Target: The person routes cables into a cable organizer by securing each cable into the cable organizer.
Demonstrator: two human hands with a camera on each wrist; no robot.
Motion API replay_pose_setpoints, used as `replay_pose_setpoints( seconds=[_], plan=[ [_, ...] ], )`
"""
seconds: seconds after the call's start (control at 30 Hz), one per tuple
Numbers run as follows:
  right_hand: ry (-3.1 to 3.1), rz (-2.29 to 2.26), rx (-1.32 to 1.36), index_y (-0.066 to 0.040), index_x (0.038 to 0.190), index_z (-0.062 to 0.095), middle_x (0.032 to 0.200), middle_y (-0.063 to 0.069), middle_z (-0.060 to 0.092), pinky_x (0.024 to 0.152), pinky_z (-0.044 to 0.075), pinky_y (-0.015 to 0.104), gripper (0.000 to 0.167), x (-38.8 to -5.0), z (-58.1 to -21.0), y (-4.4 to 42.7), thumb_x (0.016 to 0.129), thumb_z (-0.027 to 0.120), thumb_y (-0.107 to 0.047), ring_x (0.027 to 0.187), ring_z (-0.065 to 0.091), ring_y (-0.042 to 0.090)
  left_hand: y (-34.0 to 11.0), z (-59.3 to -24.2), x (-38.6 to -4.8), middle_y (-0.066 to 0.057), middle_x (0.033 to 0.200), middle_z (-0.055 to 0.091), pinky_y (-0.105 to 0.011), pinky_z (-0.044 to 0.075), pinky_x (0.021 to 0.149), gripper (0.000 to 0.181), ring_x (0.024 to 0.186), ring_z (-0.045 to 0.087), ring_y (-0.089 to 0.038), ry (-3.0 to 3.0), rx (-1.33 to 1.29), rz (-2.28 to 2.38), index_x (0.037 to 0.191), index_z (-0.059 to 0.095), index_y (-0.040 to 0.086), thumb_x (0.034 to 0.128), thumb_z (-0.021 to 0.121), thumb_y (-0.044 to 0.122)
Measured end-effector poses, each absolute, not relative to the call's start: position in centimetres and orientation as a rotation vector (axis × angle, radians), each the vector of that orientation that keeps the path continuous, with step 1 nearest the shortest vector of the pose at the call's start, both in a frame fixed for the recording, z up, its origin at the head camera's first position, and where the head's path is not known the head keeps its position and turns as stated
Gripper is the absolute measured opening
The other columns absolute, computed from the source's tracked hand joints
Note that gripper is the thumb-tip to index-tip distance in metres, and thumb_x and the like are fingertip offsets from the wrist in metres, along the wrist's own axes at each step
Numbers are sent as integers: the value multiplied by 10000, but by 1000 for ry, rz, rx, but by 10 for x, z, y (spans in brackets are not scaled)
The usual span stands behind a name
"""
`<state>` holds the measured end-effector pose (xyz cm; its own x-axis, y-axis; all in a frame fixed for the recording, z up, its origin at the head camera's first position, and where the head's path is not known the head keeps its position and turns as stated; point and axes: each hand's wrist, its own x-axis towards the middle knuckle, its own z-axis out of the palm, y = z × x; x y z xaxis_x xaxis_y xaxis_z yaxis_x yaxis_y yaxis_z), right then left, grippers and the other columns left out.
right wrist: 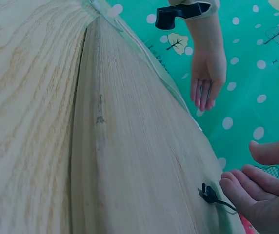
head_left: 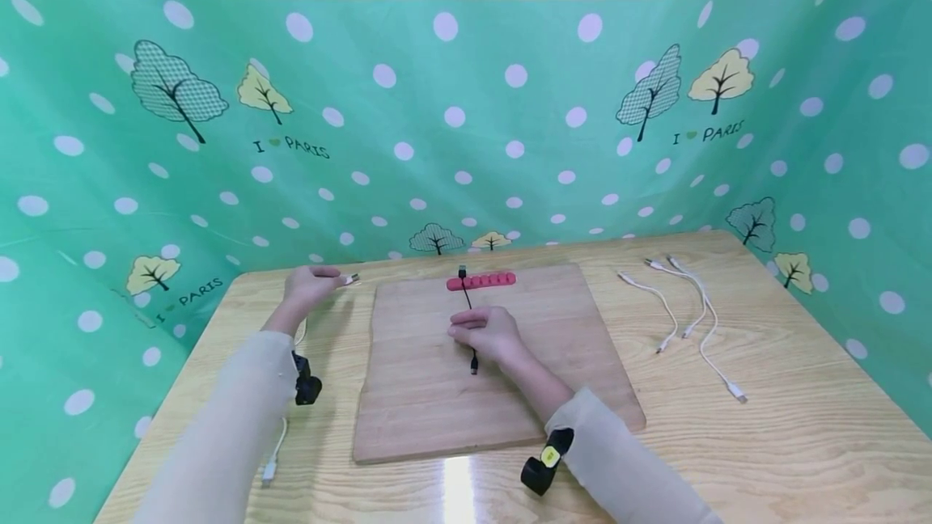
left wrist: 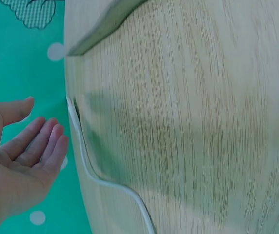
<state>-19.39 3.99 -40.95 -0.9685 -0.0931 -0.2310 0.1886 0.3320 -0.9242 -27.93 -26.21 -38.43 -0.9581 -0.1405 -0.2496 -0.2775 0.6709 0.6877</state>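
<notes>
My left hand (head_left: 309, 289) (left wrist: 22, 168) is over the table's far left, thumb and fingers apart, close to the tip of a white cable (left wrist: 88, 168) with a plug (head_left: 352, 279). Relaxed, the right hand (head_left: 495, 334) (right wrist: 264, 187) hovers over the wooden board, thumb apart from the fingers. Beneath it a black cable (head_left: 468, 297) runs from the left end of a red cable holder (head_left: 491, 281) towards the board's middle, with a black plug (head_left: 474, 365) (right wrist: 209, 194) at its near end. The right fingers hide part of this cable; whether they touch it I cannot tell.
Several white cables (head_left: 717, 322) lie on the table right of the board (head_left: 415, 419). Another white connector (head_left: 269, 471) is at the front left, its cable partly behind my left arm. A green dotted cloth (head_left: 408, 103) hangs behind the table.
</notes>
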Motion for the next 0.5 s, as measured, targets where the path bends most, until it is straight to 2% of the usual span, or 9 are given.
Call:
replay_pose_setpoints(
  seconds=[0.27,0.5],
  plan=[
    [2347,-1684,103,-105,1079,711,1074,74,733,857,585,285,245,-193,-409,36,849,730,-186,985,689,172,-275,-391,-278,-282,1378,489,-495,454,1035,441,1245,479,-420,2790,-333,1065,1286,542,-48,963,527,252],
    [2345,-1695,77,-110,1075,714,1056,71,739,856,586,283,238,-193,-409,33,849,729,-185,972,693,168,-282,-404,-278,-307,1255,563,-442,521,889,390,1089,561,-397,2864,-339,1018,1213,572,-93,949,546,194]
  ],
)
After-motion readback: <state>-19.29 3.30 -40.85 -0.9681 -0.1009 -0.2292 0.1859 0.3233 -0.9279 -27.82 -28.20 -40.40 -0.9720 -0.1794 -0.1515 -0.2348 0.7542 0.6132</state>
